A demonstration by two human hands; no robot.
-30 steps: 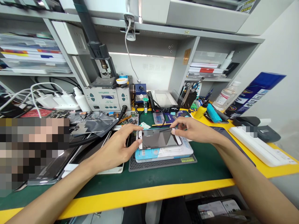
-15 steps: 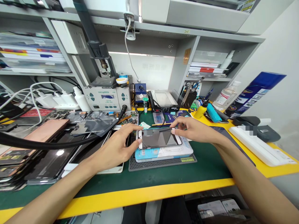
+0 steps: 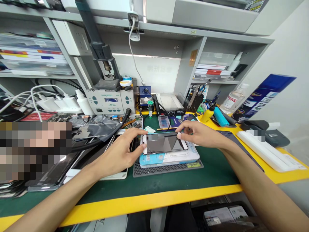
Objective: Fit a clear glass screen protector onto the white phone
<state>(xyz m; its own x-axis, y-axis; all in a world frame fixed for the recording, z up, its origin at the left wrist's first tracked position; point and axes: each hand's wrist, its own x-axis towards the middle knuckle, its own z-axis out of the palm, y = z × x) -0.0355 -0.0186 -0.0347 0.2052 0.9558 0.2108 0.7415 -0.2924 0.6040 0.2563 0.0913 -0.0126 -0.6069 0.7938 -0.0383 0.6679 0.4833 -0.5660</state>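
A white-framed smartphone [image 3: 164, 143] lies screen up on a flat blue-and-white box [image 3: 172, 158]. My left hand [image 3: 124, 146] grips the phone's left end, thumb at the near corner and index finger at the far corner. At the right end, my right hand [image 3: 193, 132] has its thumb on the front glass by the far corner and its index finger along the far edge. Both hands are closed on the phone; some fingertips are hidden. Under the box is a grey perforated mat [image 3: 154, 170].
To my left are several phones and tablets, partly blurred out, with a black hose [image 3: 96, 145] crossing them. Behind stands a grey rework station [image 3: 111, 101] beside a small heating plate [image 3: 169, 103]. Yellow [image 3: 207, 115] and blue bottles [image 3: 220, 116] and a white box [image 3: 260, 149] are to the right.
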